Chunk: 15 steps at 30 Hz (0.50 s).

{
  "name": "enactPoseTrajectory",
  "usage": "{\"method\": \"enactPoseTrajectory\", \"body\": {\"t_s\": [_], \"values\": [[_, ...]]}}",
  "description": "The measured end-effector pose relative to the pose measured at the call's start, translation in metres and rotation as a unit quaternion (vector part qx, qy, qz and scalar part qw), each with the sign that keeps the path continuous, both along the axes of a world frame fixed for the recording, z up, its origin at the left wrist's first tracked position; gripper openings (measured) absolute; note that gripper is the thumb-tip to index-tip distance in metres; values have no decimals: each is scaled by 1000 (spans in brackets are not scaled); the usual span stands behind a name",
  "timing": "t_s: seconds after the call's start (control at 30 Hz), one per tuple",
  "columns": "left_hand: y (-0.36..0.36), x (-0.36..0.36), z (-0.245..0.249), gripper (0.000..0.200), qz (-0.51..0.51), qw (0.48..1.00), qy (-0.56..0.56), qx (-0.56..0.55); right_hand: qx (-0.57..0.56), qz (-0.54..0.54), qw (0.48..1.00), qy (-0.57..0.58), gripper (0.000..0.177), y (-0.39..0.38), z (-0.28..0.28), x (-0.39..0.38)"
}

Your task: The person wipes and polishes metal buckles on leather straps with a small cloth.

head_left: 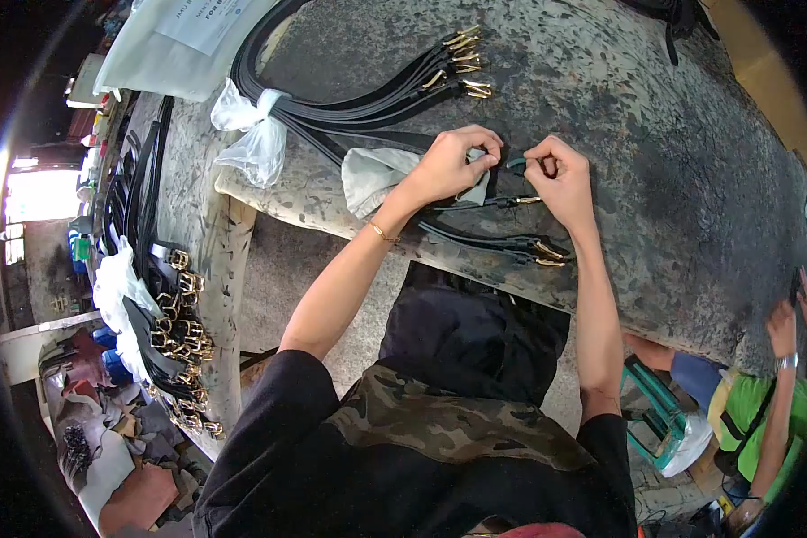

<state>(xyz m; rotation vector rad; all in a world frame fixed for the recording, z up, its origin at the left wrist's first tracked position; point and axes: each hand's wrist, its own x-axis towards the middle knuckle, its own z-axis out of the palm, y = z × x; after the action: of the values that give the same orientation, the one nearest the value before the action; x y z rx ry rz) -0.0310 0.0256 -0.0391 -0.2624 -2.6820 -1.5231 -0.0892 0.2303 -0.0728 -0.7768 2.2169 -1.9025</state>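
Belts lie bundled on the worktable: a thick bunch of black belts (pixel 359 109) with gold buckles (pixel 464 58) pointing right, and a few more belts (pixel 480 240) near the table's front edge. My left hand (pixel 457 164) is closed in a pinch over a pale grey cloth (pixel 375 177), which shows on both sides of it. Just to the right, my right hand (pixel 560 179) is closed, its fingertips pinching a short dark green-black strap piece (pixel 516 165). The two hands are slightly apart. A gold buckle (pixel 529 200) sits below them. What lies under my left fingers is partly hidden.
A white plastic bag is tied round (pixel 253 125) the belt bunch. More buckled belts (pixel 177 341) hang at the left, above leather scraps (pixel 134 493). A clear packet (pixel 179 54) is at the upper left. Another person in green (pixel 767 421) works at the right, beside a green stool (pixel 650 412).
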Motion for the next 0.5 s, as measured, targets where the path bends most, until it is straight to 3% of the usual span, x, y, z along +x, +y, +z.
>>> {"method": "enactPoseTrajectory", "body": {"t_s": [0.07, 0.13, 0.2, 0.23, 0.33, 0.4, 0.47, 0.5], "values": [[2, 7, 7, 17, 23, 999, -3, -23, -16, -5, 998, -53, 4, 2, -2, -4], [3, 20, 23, 19, 46, 998, -5, -47, -133, -43, 981, -134, 1, 2, -2, -9], [-5, 35, 37, 25, -16, 994, -19, -109, -133, -46, 979, -145, 4, 7, -5, -15], [-12, 39, 32, 27, -32, 983, 71, -167, -158, -43, 970, -181, 5, 8, -5, -16], [-32, 42, 43, 32, -60, 973, 42, -221, -236, -32, 940, -246, 7, 10, -3, -17], [-25, 31, 54, 32, -33, 975, 91, -200, -288, -21, 917, -274, 8, 12, -5, -19], [-3, 16, 60, 33, 139, 987, 54, -60, -391, -27, 852, -346, 12, 16, -10, -23], [5, 7, 55, 37, 162, 985, 34, -57, -390, -23, 854, -344, 12, 17, -10, -24]]}}
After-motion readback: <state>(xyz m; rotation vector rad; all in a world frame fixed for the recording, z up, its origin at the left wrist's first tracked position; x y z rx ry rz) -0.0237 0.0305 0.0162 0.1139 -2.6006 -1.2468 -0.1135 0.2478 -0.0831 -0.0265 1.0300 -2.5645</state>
